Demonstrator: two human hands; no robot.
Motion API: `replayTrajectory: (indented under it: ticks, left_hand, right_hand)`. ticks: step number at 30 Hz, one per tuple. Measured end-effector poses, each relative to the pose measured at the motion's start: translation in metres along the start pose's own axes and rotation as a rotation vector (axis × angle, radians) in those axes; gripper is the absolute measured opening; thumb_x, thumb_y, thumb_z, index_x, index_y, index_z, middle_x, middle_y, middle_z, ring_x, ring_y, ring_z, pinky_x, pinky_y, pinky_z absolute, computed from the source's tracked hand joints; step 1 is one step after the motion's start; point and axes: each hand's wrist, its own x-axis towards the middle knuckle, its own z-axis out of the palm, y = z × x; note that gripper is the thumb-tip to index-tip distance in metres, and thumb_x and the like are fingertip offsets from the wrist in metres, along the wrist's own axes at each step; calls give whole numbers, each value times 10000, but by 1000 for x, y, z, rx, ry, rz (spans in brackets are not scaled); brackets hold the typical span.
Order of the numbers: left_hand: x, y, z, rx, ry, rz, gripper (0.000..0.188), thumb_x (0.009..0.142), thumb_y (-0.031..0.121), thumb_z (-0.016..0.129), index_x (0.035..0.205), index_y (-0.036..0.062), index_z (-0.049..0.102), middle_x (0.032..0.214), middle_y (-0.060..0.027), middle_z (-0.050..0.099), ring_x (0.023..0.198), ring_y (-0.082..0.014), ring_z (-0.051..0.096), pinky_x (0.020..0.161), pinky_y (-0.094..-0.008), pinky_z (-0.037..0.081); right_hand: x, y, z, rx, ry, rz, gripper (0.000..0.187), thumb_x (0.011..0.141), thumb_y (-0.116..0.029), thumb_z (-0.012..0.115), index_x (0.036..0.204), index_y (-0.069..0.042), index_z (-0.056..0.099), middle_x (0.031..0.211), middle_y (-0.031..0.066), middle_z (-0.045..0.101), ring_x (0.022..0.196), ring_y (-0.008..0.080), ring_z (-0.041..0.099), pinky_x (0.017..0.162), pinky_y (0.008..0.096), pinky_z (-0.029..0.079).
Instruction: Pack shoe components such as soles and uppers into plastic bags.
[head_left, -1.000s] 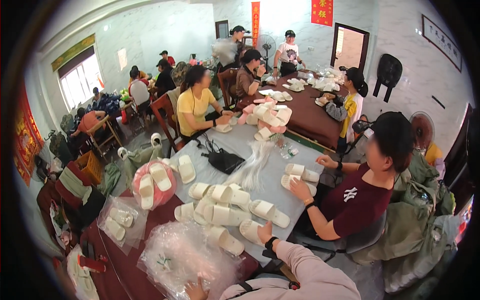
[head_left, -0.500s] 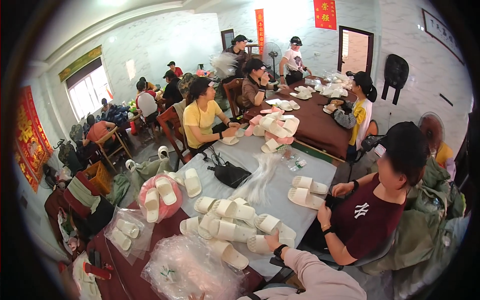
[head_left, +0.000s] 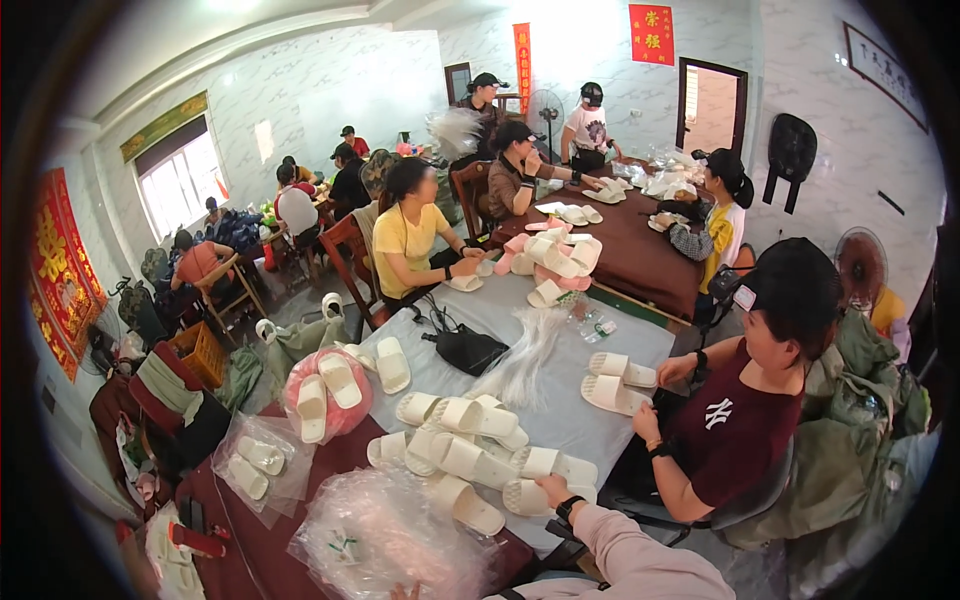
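Observation:
My right hand (head_left: 556,493) reaches in from the lower edge and closes on a cream slipper (head_left: 527,499) at the near right of a pile. Another cream slipper (head_left: 550,464) lies just beyond it. Only the fingertips of my left hand (head_left: 405,592) show at the bottom edge, beside a heap of clear plastic bags (head_left: 385,535); the rest is out of view. Several more cream slippers (head_left: 470,460) lie overlapping on the grey table cover (head_left: 400,335).
At right, a co-worker in a maroon shirt (head_left: 735,440) handles cream slippers (head_left: 617,395). Slippers rest on a pink bundle (head_left: 355,412) and in a clear bag (head_left: 285,490) at left. A black bag (head_left: 468,350) and white strips (head_left: 522,355) lie farther back. Several people sit beyond.
My right hand stays on the slipper, with the view shifted slightly. A far co-worker in brown has stretched an arm toward slippers. The maroon-shirted co-worker's head has turned.

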Motion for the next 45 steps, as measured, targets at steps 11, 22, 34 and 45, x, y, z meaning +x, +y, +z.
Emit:
replayTrajectory:
  ticks: [11, 22, 34, 45]
  left_hand:
    - [-4, -2, -14, -57, -9, 100, 733, 734, 509, 613, 1318, 154, 351, 1290, -284, 368, 1204, -445, 323, 984, -487, 280]
    - [17, -75, 42, -327, 145, 459, 485, 824, 210, 542, 1282, 109, 420, 1327, -231, 353, 1223, -410, 295, 1024, -434, 247]
    - [10, -58, 41, -154, 233, 361, 547, 769, 416, 561, 1237, 145, 483, 1291, -259, 384, 1137, -456, 400, 937, -466, 366]
    - [15, -37, -15, 69, -7, 254, 335, 765, 299, 551, 1074, 174, 584, 1027, -134, 567, 934, -359, 547, 752, -462, 461]
  right_hand:
    - [-54, 36, -4, 318, 106, 184, 278, 782, -123, 555, 1036, -25, 502, 934, 137, 566, 835, 307, 574, 739, 474, 462]
    - [-90, 91, 1, 541, -187, 158, 420, 849, -340, 441, 1182, -84, 455, 1134, 131, 537, 1044, 331, 505, 932, 492, 363]
    - [-142, 109, 27, 658, -152, 248, 443, 860, -341, 427, 1216, -77, 437, 1171, 132, 531, 1081, 334, 485, 970, 462, 338]
    - [-213, 36, 35, 217, -161, 118, 379, 860, -234, 522, 1162, -17, 452, 1077, 117, 554, 949, 263, 558, 829, 396, 459]
